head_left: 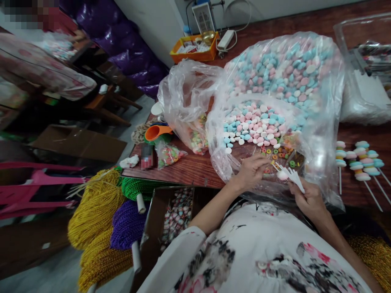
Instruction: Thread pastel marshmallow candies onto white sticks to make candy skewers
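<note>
My right hand [310,197] is closed around a fan of white sticks [292,176], their tips pointing up and left. At the lower end of the fan, a pale round candy [282,175] appears to sit against one stick. My left hand [253,171] is just left of the stick tips, with thumb and fingers drawn together; what is between them is too small to make out. Small coloured rings [285,152] lie just beyond both hands on clear plastic. Behind them, pink, blue and white candies [255,124] spill from the mouth of a large clear bag [317,61].
Finished candy sticks [363,160] lie at the right, near a clear plastic package [371,93]. An orange scoop [157,132] and a small candy bag [169,154] are at the left. Below stand a carton [152,228] and bundled cords [94,207]. Another person [39,65] works at far left.
</note>
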Tool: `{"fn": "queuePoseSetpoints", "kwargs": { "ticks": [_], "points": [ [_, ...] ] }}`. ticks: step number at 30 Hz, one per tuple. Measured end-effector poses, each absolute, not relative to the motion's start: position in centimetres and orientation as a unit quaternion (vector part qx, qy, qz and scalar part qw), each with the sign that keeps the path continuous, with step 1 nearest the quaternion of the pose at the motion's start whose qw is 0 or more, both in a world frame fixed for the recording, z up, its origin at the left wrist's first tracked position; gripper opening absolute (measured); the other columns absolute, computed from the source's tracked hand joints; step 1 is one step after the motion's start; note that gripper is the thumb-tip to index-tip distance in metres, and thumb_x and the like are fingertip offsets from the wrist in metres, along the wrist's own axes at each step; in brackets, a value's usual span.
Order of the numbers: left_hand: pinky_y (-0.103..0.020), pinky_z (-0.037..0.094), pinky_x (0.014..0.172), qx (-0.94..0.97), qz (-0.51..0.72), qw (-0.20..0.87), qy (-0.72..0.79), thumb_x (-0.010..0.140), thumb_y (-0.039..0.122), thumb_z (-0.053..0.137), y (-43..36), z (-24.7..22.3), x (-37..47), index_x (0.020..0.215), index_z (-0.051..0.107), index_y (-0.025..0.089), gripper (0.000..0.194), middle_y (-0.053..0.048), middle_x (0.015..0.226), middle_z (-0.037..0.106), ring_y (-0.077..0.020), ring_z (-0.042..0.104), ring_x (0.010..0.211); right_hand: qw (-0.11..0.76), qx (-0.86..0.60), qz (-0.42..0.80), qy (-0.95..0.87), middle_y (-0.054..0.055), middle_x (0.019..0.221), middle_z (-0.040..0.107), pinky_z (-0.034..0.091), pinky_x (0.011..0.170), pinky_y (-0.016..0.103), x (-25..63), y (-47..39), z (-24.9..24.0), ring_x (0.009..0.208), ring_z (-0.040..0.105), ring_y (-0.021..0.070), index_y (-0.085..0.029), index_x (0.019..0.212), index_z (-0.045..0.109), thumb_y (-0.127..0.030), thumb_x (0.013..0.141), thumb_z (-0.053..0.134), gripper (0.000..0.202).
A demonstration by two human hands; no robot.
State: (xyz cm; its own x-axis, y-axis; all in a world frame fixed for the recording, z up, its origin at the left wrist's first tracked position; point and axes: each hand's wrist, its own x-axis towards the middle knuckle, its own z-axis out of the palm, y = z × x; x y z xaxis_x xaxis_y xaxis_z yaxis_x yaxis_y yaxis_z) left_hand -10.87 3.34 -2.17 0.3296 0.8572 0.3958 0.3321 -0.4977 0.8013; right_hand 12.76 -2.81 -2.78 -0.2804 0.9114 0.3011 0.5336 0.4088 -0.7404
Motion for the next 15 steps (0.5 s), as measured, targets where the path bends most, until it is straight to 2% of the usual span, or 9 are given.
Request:
{"fn": "queuePoseSetpoints", "kwargs": {
  "ticks": [3,6,8,12,15],
  "points": [
    [-0.029,0.058,0.081,0.585,0.514,0.464,0.423,0.087,0.029,0.074,3.3,-2.3,-10.3,0.1,0.08,0.017,0.018,-0.007,0.093,0.075,-0.0151,0.069,0.085,0.37,-0.471,0.257,-0.758,-0.002,0.067,0.066,0.045,0.053,0.023,12.8,-2.8,-2.9,0.051,0.058,0.0126,-0.021,0.098,0.07,-0.012,0.093,0.052,0.021],
    [-0.026,0.057,0.071,0.414,0.52,0.611,0.43,0.068,0.039,0.091,3.0,-1.7,-9.9,0.102,0.082,0.019,0.04,-0.002,0.087,0.073,-0.0109,0.065,0.073,0.375,-0.464,0.256,-0.761,-0.002,0.067,0.067,0.046,0.052,0.023,12.7,-2.8,-2.8,0.051,0.059,0.0129,-0.021,0.103,0.072,-0.01,0.092,0.052,0.025],
    [-0.024,0.056,0.065,0.331,0.495,0.682,0.424,0.059,0.04,0.096,2.9,-1.1,-9.8,0.099,0.082,0.018,0.048,-0.001,0.084,0.072,-0.0076,0.062,0.066,0.375,-0.458,0.257,-0.764,-0.002,0.067,0.067,0.047,0.052,0.023,12.6,-2.7,-2.7,0.05,0.059,0.0128,-0.021,0.103,0.072,-0.009,0.092,0.052,0.026],
    [-0.018,0.048,0.054,0.265,0.45,0.744,0.416,0.051,0.037,0.099,2.9,-0.1,-9.9,0.082,0.081,0.014,0.043,-0.002,0.083,0.071,-0.0061,0.061,0.062,0.375,-0.44,0.262,-0.773,0.0,0.068,0.069,0.048,0.052,0.023,12.9,-2.8,-3.0,0.051,0.061,0.0138,-0.019,0.101,0.073,-0.012,0.092,0.053,0.024],
    [-0.016,0.04,0.047,0.262,0.439,0.753,0.415,0.048,0.038,0.1,3.0,-0.1,-10.0,0.078,0.08,0.013,0.044,-0.002,0.081,0.069,-0.0054,0.059,0.058,0.362,-0.435,0.267,-0.78,0.001,0.067,0.069,0.049,0.052,0.024,13.4,-2.9,-3.4,0.053,0.062,0.0151,-0.018,0.101,0.072,-0.013,0.091,0.053,0.023]
  ]
}}
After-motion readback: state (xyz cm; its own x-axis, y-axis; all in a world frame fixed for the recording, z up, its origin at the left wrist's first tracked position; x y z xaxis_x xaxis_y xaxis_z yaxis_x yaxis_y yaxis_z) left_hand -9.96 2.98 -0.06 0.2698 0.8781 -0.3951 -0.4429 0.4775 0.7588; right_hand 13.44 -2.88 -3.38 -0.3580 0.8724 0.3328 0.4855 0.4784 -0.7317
